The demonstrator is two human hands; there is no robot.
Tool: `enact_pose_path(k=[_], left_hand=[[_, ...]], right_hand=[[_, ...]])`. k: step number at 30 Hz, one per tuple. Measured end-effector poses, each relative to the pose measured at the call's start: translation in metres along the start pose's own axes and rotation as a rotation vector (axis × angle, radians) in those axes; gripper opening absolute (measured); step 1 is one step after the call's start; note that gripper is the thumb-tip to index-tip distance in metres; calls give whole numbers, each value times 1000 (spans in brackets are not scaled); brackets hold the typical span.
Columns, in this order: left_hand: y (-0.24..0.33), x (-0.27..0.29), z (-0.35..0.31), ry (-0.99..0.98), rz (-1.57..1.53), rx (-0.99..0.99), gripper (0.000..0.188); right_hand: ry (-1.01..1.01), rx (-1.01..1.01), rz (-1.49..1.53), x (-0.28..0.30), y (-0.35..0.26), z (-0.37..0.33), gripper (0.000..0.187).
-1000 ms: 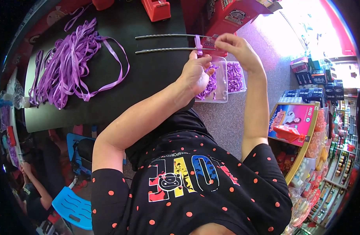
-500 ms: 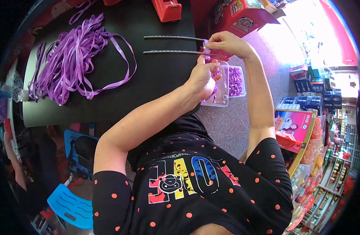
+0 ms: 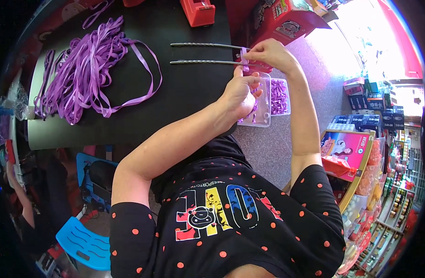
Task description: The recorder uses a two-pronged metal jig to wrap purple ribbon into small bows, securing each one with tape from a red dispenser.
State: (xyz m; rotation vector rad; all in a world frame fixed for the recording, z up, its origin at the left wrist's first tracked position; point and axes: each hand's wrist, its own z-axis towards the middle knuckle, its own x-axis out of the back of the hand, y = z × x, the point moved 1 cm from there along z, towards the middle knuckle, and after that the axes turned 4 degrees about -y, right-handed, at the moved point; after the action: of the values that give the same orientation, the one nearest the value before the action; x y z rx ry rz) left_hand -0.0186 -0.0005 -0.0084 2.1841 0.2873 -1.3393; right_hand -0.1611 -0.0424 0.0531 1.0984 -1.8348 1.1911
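Observation:
Two thin metal rods with twisted shafts [image 3: 203, 61] jut out side by side over the black table's right edge. A strip of purple ribbon [image 3: 244, 56] is wrapped across both rods near their right ends. My right hand [image 3: 273, 54] pinches this ribbon from the right between thumb and fingertips. From below, my left hand [image 3: 240, 95] has its fingers curled, its tips at the ribbon's lower end beside the nearer rod. Small purple bits show by its fingers; whether they lie in the palm or behind it, I cannot tell.
A tangled heap of purple ribbon [image 3: 90, 69] covers the left of the black table [image 3: 175, 102]. Beyond stands a red tape dispenser [image 3: 197, 13]. A clear plastic box [image 3: 287, 105] holds short purple pieces beneath my hands. A blue stool [image 3: 85, 243] stands lower left; stocked shelves line the right.
My right hand has shifted very slightly along the ribbon, and its forearm has moved a little left. The left hand and the rods stay nearly where they were.

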Motion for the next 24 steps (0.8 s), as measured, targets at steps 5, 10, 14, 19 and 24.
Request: enact_pose_path(k=[5,10,14,19,24], left_hand=[[-3,-2,3,-44,-99,16,39],[1,-4,-3,-46,-150,63,37],[5,-5,-5,-49,-160,76,39],[5,-6,-6,-49,-166,83,43],[5,-7,-8,-41,-158,72,51]], right_hand=[[-46,80,863,-35,64,-5,29],[-271,112,1316,-86,73,17,31],[-97,319,1385,-106,56,29,36],[-413,429,1886,-121,59,44,42],[-553,567,1924,-125,64,54,38]])
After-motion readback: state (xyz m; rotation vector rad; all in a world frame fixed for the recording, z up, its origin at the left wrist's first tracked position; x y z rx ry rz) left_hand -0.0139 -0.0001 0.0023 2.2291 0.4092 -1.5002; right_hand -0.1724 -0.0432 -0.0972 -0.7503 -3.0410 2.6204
